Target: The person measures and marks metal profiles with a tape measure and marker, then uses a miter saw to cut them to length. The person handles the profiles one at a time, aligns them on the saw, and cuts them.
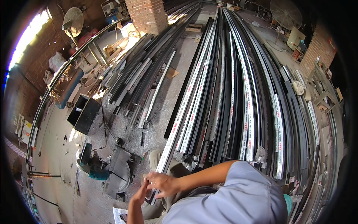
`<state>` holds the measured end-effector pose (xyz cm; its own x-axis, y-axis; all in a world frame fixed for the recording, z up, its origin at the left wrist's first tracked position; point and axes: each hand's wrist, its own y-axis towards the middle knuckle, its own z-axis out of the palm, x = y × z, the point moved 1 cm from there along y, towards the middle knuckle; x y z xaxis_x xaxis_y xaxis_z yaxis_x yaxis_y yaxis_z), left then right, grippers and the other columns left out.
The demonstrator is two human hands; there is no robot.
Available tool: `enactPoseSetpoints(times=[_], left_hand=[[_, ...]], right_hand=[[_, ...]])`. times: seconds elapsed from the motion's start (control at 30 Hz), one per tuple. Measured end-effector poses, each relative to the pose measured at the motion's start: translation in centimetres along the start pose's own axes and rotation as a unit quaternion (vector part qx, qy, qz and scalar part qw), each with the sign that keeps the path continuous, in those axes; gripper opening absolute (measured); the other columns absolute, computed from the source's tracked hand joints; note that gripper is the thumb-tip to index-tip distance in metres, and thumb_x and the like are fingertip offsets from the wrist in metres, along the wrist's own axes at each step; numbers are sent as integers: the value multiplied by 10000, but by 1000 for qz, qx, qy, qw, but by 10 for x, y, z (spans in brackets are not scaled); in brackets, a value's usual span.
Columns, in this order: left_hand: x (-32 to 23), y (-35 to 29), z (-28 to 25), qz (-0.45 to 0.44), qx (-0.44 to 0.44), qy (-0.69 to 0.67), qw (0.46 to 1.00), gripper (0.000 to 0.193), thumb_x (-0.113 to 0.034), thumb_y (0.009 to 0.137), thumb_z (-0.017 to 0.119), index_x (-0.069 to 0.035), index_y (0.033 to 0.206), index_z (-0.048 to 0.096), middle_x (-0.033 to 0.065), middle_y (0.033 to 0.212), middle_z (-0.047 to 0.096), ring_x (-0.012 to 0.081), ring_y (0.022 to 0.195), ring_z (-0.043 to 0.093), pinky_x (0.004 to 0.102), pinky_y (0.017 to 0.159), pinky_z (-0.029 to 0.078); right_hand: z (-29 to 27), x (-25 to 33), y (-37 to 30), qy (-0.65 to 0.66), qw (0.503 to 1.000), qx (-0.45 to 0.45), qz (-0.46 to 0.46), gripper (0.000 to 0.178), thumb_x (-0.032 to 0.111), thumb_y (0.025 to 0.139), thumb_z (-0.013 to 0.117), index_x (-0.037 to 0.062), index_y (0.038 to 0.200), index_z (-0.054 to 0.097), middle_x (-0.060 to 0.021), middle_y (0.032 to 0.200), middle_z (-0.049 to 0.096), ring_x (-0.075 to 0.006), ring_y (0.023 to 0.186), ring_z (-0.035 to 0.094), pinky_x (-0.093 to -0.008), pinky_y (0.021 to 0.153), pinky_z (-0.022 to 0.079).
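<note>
A long metal profile with a pale printed film strip runs from the pile to my lap, its near end beneath my hands. My right hand reaches in from the right above that end, slightly blurred, with its thumb spread away from the fingers. Beside the profile end, my left hand is raised with its fingers closed together, their tips meeting the right hand's fingers. Whatever lies between those fingertips is too small to make out.
Many long dark and film-striped profiles lie ahead. At the left stands a teal mitre saw beside its metal base. Farther off are a black open box, another profile stack, a brick pillar and a fan.
</note>
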<state>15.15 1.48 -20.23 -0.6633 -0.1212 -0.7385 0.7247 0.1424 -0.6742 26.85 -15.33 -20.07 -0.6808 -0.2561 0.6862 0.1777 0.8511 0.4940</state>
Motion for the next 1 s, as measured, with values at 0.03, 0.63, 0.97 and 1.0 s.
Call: enactPoseSetpoints(times=[0.03, 0.63, 0.97, 1.0], left_hand=[[15, 6, -5, -4, -19, 68, 997, 921, -738, 954, 509, 13, 1486, 499, 108, 1351, 652, 240, 1179, 635, 346, 1014, 481], [193, -221, -62, 24, -236, 362, 901, 849, -585, 793, 819, -78, 1435, 592, 240, 1128, 746, 349, 974, 742, 482, 827, 587], [183, -291, -67, -50, -366, 447, 815, 692, -684, 747, 817, -105, 1111, 711, 181, 949, 765, 397, 853, 740, 511, 722, 574], [207, -289, -81, -1, -369, 439, 819, 697, -678, 742, 822, -110, 1131, 709, 179, 963, 765, 392, 864, 741, 512, 736, 575]], right_hand=[[-20, -9, -2, 1, 997, -79, -5, 500, 255, 723, 914, 83, 1143, 706, -178, 1357, 566, -380, 1398, 451, -500, 1209, 342], [-156, -204, -28, 544, 562, -504, 366, 484, 465, 997, 673, -5, 1097, 616, -151, 911, 730, -278, 801, 746, -428, 707, 638], [-122, -111, 38, 545, 513, -513, 420, 198, 232, 1014, 677, 67, 1115, 635, -133, 796, 683, -268, 672, 684, -429, 650, 572], [-119, -117, 34, 527, 529, -507, 430, 231, 285, 1021, 664, 84, 1126, 619, -122, 821, 696, -267, 717, 698, -454, 664, 572]])
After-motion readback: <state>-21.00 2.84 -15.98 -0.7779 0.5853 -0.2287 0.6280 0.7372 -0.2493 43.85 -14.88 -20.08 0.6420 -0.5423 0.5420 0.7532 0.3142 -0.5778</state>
